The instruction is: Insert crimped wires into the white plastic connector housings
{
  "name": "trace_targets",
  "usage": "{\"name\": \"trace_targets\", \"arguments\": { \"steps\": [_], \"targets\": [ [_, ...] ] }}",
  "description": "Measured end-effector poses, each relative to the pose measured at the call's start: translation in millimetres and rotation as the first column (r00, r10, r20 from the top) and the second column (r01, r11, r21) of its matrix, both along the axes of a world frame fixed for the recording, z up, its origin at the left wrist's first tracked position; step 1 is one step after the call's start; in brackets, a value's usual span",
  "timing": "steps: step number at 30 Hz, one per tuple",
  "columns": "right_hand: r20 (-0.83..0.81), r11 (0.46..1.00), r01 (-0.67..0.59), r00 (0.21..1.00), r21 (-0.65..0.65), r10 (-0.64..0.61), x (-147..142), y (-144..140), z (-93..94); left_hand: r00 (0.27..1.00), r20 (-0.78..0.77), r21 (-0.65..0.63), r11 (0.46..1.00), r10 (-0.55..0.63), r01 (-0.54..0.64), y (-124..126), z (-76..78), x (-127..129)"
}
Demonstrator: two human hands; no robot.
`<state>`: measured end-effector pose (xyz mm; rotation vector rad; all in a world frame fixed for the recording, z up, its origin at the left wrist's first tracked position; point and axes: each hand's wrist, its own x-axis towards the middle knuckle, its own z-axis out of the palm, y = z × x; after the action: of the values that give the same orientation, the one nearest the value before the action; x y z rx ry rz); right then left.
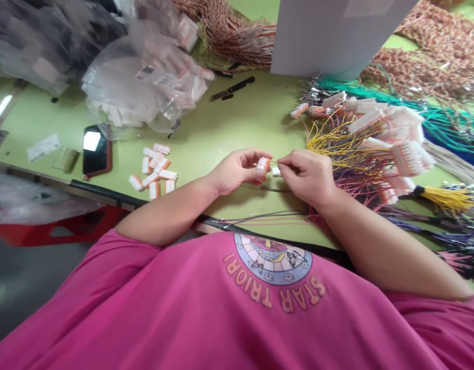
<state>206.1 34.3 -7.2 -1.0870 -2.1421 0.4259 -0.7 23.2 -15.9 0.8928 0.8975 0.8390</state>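
Observation:
My left hand pinches a small white-and-orange connector housing between thumb and fingers, over the green table. Close beside it on the right, my right hand is closed in a pinch on a thin yellowish wire whose end is at or near the housing; I cannot tell whether it is inside. Another white connector piece shows between the two hands, partly behind the right fingertips. To the left of my left hand lies a loose group of white-and-orange connector housings.
Bundled yellow and pink wires with white connectors crowd the right side. Green wires and twisted orange-white wires lie behind them. A plastic bag of housings, a phone and a utility knife are at left and back.

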Motion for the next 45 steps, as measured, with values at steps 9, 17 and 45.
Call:
{"name": "trace_targets", "arguments": {
  "steps": [9,17,45],
  "targets": [
    [0.247,0.999,-0.05,0.968,-0.003,0.049,-3.0,0.7,-6.7,0.988,-0.12,0.102,0.991,0.094,-0.082,-6.5,-3.9,11.2],
    [0.196,0.997,-0.012,0.98,-0.07,0.026,-6.9,2.6,-4.5,0.985,-0.084,0.1,0.984,0.153,-0.145,-3.2,-2.3,15.0],
    [0.13,0.971,0.018,0.991,-0.237,0.013,-10.2,9.6,-4.0,0.948,-0.275,0.182,0.977,0.16,-0.111,-1.0,-3.3,19.4]
  ]
}}
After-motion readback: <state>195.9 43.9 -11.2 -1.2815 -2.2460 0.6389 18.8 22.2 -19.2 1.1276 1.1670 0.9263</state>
